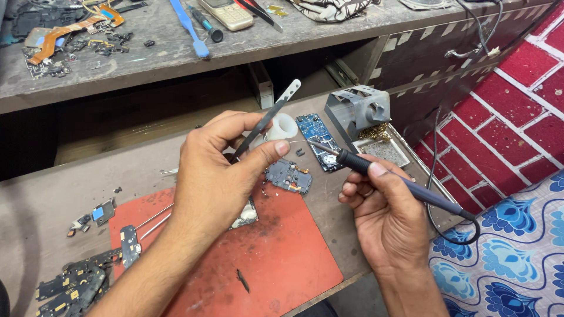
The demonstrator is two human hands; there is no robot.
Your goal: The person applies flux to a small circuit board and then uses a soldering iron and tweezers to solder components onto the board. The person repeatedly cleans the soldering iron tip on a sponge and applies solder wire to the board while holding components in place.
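My left hand [220, 170] hovers above a red work mat [276, 258], pinching black tweezers [267, 117] that point up and to the right. A small white spool of solder wire [283, 126] sits just behind its fingers, and a thin wire runs from it toward the iron's tip. Held like a pen in my right hand [382, 211] is a dark blue soldering iron [399, 182], its tip pointing left at the wire. Below the tip lie a dark circuit board [288, 176] and a blue circuit board [314, 132].
A grey soldering iron stand [358, 108] with brass wool and a sponge tray [385, 151] is at the right. Small phone parts [76, 282] lie at the left. The upper shelf [147, 53] carries a blue brush, a keypad phone, flex cables and tools. The iron's cable [446, 229] hangs off the right edge.
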